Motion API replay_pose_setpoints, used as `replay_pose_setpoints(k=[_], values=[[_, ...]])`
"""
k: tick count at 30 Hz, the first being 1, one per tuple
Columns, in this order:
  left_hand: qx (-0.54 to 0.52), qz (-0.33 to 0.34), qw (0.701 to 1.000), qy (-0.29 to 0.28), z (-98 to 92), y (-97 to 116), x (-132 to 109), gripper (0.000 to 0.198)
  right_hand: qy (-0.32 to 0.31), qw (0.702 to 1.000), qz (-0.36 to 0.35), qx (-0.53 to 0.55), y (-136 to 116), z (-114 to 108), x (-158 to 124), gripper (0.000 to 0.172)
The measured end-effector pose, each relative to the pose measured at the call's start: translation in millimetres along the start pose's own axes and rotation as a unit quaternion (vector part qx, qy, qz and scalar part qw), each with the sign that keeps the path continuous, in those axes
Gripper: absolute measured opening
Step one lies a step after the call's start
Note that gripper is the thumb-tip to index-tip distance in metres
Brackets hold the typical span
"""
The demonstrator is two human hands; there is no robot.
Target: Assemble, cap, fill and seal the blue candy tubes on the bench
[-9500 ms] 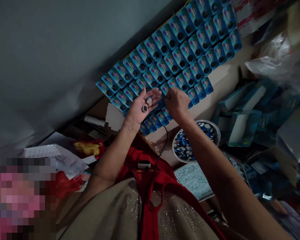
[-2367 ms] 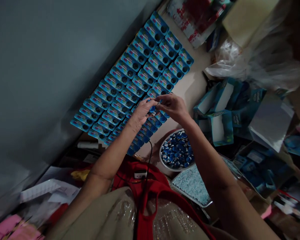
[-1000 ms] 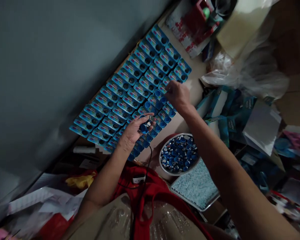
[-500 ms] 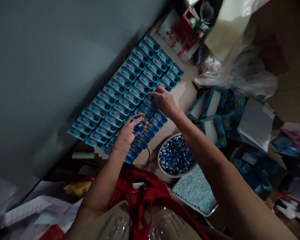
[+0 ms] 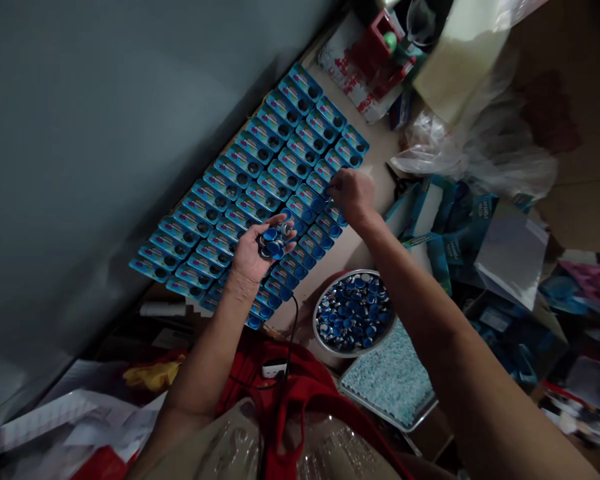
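Observation:
My left hand (image 5: 254, 252) is cupped palm up over the lower part of the card rows, with several small blue round caps (image 5: 274, 249) with silvery rims lying in its palm and fingers. At the right side of the rows, my right hand (image 5: 354, 195) is closed in a pinch over the round end of a card. Whatever its fingertips hold is hidden. The blue printed cards (image 5: 250, 141) lie in slanting rows. Many show a dark round hole, while those nearest me have blue discs in their holes.
A round metal bowl (image 5: 316, 327) full of blue caps stands right of the rows. Beside it is a tray (image 5: 420, 427) of pale blue granules. Blue cartons (image 5: 433, 257), plastic bags (image 5: 510, 157) and a red holder (image 5: 375, 50) crowd the right. A black cable (image 5: 296, 327) hangs near me.
My right hand has moved right and slightly down to another card. My left hand has shifted a little left and opened wider, so more caps show in it.

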State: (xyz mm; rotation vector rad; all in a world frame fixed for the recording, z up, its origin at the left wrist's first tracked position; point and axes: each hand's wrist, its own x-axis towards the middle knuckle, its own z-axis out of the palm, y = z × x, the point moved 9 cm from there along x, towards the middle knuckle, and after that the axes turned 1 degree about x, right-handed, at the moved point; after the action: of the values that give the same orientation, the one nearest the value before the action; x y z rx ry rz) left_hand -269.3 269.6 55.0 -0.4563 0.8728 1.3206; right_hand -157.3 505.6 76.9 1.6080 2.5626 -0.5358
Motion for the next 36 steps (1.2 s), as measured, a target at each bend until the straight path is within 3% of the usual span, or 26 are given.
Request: replay_pose_setpoints(k=[2,6,8,12,14,18,21,24,29,32,36], values=[[-0.001,0.003,1.0,-0.012,-0.6,3,0,0.037,-0.018,1.0,0.017,-0.008,5,4,13,0.007],[0.001,0.037,0.999,-0.022,-11.1,15,0,0.035,-0.057,0.998,0.022,-0.023,12,5,41,0.024],[0.002,0.05,0.999,-0.016,-16.6,20,-2,0.033,-0.07,0.996,0.03,-0.055,8,0,42,0.026],[0.003,0.064,0.998,0.02,-24.6,25,-10,0.032,-0.044,0.997,0.003,-0.059,-30,-9,0,0.011],[0.008,0.074,0.997,0.034,-27.7,27,-13,0.029,-0.02,0.998,-0.06,-0.021,-61,-6,-31,0.02],[0.03,0.094,0.994,0.051,-34.1,29,-19,0.029,-0.078,0.981,-0.175,0.009,-107,26,-75,0.029],[0.039,0.095,0.992,0.08,-37.0,27,-20,0.028,-0.11,0.972,-0.206,0.026,-114,42,-84,0.029],[0.039,0.075,0.991,0.1,-29.2,19,-15,0.02,-0.071,0.977,-0.182,0.08,-94,29,-73,0.026],[0.057,0.053,0.995,0.056,16.8,9,12,0.015,0.064,0.992,0.01,0.107,-5,-19,-23,0.018],[0.069,0.047,0.996,0.013,48.3,7,34,0.01,0.066,0.994,0.033,0.086,20,-25,10,0.009],[0.081,0.048,0.995,-0.021,72.5,9,57,0.007,0.013,0.998,0.043,0.042,28,-9,48,0.008]])
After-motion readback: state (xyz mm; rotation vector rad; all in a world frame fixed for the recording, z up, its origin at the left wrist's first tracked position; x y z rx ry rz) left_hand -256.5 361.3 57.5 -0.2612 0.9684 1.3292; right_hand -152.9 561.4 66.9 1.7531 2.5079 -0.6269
